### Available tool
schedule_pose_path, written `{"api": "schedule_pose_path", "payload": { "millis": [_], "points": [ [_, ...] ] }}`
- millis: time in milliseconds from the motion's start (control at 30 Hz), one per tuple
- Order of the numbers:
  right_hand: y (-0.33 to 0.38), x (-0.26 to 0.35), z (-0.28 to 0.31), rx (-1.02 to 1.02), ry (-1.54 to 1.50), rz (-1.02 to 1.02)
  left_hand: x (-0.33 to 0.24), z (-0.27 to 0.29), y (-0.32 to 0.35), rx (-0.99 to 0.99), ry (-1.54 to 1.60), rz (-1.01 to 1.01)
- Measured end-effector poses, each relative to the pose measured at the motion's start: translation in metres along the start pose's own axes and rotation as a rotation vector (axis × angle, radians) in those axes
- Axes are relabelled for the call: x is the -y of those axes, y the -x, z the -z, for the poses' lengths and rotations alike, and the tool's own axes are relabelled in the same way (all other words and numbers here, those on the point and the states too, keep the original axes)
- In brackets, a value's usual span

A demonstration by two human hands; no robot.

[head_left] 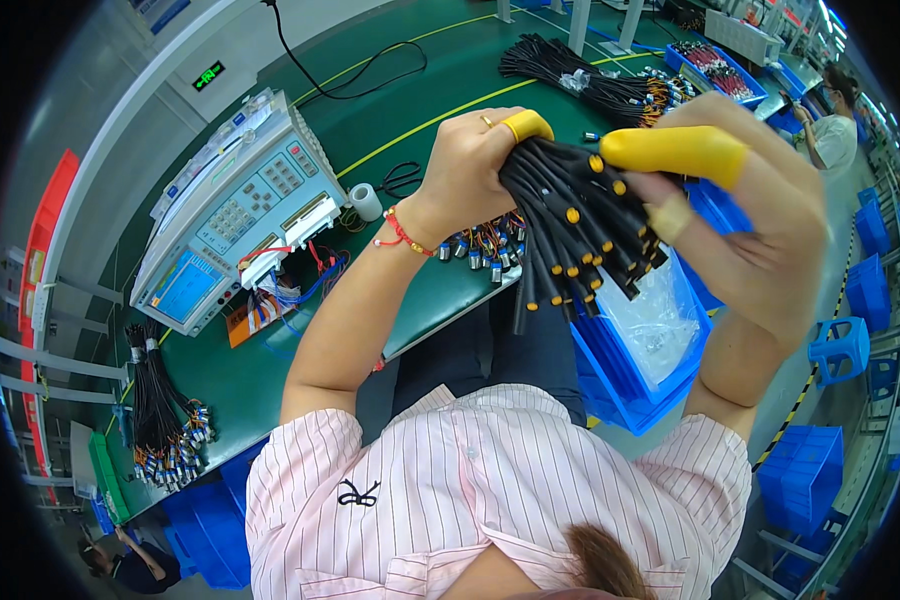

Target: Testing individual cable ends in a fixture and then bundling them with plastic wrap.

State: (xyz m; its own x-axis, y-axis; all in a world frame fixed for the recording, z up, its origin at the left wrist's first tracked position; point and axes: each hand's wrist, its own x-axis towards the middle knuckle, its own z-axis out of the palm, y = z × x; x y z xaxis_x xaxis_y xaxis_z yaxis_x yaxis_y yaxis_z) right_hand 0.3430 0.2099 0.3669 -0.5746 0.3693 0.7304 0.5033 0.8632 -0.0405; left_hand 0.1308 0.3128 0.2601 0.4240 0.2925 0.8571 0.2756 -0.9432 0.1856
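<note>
My left hand [473, 160] grips a thick bundle of black cables [580, 235] above the bench, its thumb in a yellow finger cot. The cables fan out down and to the right, and many of their tips are orange-yellow. Up against the bundle's upper right side is my right hand [745, 190], slightly blurred. Its forefinger, in a long yellow cot, is stretched out at the cable tips, with the thumb apart below it. Nothing is visibly gripped in it. Beneath my left hand, wires with metal connectors [485, 248] lie on the bench.
On the green bench [410, 315] stands a tester [235, 215], with a white tape roll [365, 202] and black scissors [402, 180] beside it. More cable bundles lie at far right [590, 75] and left [155, 410]. A blue bin [620, 400] holding clear plastic is at my right.
</note>
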Motion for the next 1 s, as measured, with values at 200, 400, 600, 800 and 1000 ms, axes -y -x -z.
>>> {"api": "schedule_pose_path", "payload": {
  "millis": [200, 400, 600, 800, 1000],
  "points": [
    [0.007, -0.016, -0.001, -0.216, -0.337, 0.053, 0.003, 0.002, 0.012, -0.105, 0.077, 0.313],
    [0.049, 0.002, -0.147, -0.278, -0.537, -0.373, -0.078, 0.023, -0.033, -0.223, 0.659, 0.785],
    [0.119, 0.057, -0.219, -0.073, -1.241, -0.926, -0.052, 0.027, 0.015, -0.304, 1.305, 1.110],
    [0.199, 0.102, -0.270, -0.001, -1.174, -1.184, -0.022, -0.029, 0.129, -0.316, 1.440, 1.383],
    [0.242, 0.136, -0.275, 0.146, -1.177, -1.338, -0.027, -0.063, 0.212, -0.553, 1.710, 1.603]
  ]
}}
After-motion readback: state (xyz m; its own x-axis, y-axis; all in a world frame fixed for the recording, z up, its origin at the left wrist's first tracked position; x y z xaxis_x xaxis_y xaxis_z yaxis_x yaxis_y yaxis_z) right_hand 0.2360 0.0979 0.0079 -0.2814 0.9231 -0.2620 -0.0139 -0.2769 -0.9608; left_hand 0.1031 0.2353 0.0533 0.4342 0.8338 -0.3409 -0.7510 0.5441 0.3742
